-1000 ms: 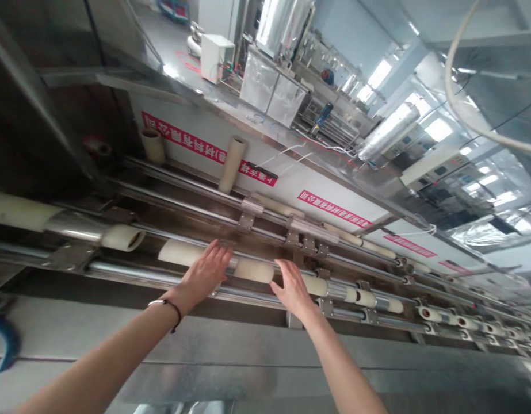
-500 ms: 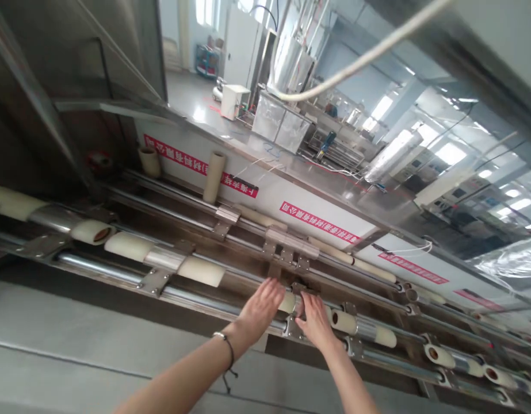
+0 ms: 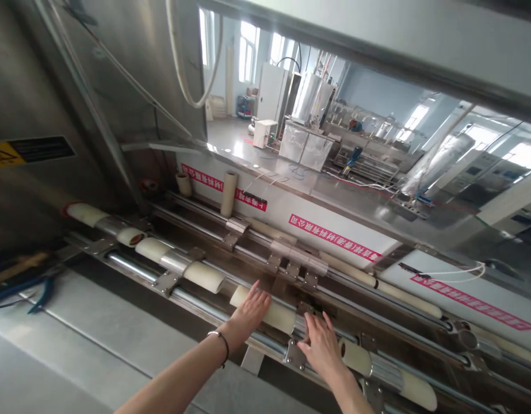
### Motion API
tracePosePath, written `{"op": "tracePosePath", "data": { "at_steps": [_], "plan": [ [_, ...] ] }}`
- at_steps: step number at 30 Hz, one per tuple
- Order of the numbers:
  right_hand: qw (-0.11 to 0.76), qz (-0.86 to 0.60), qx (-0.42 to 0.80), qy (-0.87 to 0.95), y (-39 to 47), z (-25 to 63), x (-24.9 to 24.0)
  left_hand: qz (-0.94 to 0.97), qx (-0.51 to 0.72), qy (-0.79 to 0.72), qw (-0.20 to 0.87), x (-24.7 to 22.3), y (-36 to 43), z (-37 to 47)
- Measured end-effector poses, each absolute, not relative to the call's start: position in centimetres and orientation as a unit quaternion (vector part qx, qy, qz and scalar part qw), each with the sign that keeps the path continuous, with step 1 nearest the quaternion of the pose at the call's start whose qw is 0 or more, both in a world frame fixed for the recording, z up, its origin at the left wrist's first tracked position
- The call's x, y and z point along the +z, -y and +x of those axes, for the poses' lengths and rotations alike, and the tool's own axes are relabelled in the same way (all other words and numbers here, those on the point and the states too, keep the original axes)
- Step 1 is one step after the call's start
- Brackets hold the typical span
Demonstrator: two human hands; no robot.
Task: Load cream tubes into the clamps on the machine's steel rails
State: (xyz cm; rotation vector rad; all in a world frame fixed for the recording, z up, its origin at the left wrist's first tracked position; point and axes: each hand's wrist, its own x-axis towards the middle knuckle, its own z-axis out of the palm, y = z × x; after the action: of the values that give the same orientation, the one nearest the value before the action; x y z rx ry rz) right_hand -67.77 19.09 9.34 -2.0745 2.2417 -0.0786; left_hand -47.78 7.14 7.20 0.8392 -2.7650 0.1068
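A cream-coloured tube (image 3: 279, 317) lies through a metal sleeve along the front rail. My left hand (image 3: 251, 310), with a dark cord on the wrist, rests on top of this tube near its left end, fingers spread. My right hand (image 3: 321, 344) is at the metal sleeve at the tube's right part, thumb and fingers apart around it. More tubes lie in line: one (image 3: 205, 277) to the left through its own sleeve, and one (image 3: 358, 357) to the right.
Metal rails (image 3: 127, 269) with bracket plates run left to right. An upright tube (image 3: 229, 194) stands at the back by a white panel with red labels. Blue-handled pliers (image 3: 43, 294) lie at the left. A white hose (image 3: 179, 75) hangs above.
The view has turned and shifted. My left hand has moved left along the tube, away from my right hand, and more of the tube shows between them.
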Motion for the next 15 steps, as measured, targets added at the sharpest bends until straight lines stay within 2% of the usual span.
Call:
{"op": "tracePosePath", "data": {
  "at_steps": [10, 12, 15],
  "plan": [
    [0.02, -0.674, -0.002, -0.738, -23.3, -73.1, 9.4, 0.299, -0.019, 0.947, 0.115, 6.9, -5.6, -48.2],
    [0.013, -0.665, -0.043, -0.746, -23.6, -73.4, 9.9, 0.315, -0.029, 0.939, 0.137, 7.7, -5.1, -47.8],
    [0.037, -0.597, -0.199, -0.776, -22.4, -71.9, 11.6, 0.326, -0.083, 0.918, 0.209, 9.5, -5.3, -47.8]
  ]
}}
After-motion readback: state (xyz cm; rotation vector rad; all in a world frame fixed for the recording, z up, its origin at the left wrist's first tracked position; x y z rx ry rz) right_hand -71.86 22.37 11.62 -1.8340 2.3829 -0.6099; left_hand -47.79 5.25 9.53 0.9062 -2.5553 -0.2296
